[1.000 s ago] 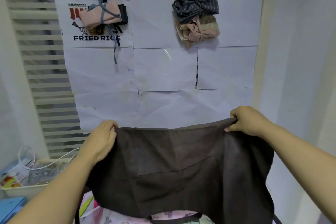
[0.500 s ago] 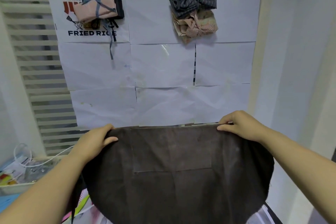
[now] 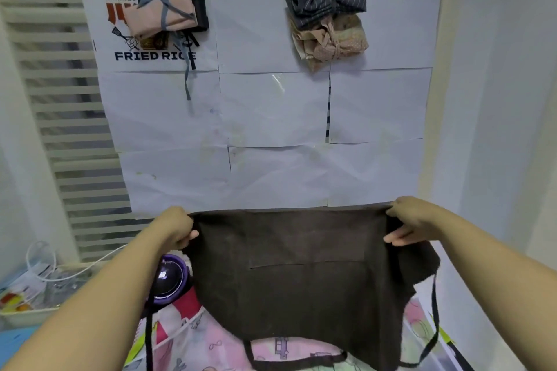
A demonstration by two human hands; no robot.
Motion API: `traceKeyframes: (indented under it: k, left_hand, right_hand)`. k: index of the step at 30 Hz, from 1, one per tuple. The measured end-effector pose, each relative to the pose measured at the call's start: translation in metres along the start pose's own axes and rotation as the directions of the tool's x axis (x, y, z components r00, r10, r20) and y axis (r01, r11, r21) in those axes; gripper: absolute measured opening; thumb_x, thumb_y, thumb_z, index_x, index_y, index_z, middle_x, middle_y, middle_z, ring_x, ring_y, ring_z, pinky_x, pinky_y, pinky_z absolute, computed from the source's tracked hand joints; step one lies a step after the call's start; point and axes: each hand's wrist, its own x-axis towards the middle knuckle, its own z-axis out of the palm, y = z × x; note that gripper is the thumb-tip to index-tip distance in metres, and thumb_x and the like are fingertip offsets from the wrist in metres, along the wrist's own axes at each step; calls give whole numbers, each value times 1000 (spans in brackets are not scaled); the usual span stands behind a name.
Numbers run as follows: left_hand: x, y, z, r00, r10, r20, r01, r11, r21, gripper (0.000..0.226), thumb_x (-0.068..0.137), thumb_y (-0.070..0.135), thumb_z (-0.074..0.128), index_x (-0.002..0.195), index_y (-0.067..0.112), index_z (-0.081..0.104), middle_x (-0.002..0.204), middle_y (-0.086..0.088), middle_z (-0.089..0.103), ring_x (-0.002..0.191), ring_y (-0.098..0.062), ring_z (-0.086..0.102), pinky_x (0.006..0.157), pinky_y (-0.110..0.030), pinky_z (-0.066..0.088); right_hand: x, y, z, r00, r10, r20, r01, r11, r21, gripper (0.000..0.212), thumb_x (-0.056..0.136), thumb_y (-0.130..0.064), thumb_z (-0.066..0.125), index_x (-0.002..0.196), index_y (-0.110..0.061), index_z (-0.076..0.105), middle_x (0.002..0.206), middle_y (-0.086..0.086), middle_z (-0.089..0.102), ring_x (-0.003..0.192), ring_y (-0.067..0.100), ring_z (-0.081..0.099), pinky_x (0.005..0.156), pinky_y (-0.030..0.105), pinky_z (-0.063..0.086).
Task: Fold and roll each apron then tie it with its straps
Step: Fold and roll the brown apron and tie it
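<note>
Apron (image 3: pixel 301 274) above patterned cloth (image 3: pixel 187 337); purple ball (image 3: pixel 168 280) beside it.

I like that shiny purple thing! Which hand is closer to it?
The left hand. It grips a corner of the brown apron just above the purple thing; the right hand grips the other corner, far across the apron.
</note>
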Motion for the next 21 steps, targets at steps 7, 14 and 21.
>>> traceKeyframes:
  k: [7,14,21]
  left_hand:
    - [11,-8,-28,907,-212,364,245,969,-45,19,101,9,41,85,8,50,49,-1,52,39,-7,48,37,-15,36]
    - [42,-3,25,999,-46,-4,43,953,-301,23,103,10,36,115,-2,52,116,-21,58,95,-32,64,49,-28,55]
    - [24,-2,21,732,431,-527,-517,856,-17,31,99,7,35,115,7,62,110,-6,64,105,-23,57,92,-31,42]
  right_hand:
    - [19,0,-17,956,198,215,-201,980,-11,20,96,-17,48,113,-6,49,108,11,55,53,18,68,60,29,54]
    - [63,4,22,985,173,27,-175,967,186,26,96,-7,49,115,7,59,87,13,66,62,21,64,58,29,55]
    - [46,3,15,741,-84,-666,355,891,282,30,97,-6,41,113,-2,66,118,13,64,113,32,54,95,28,36]
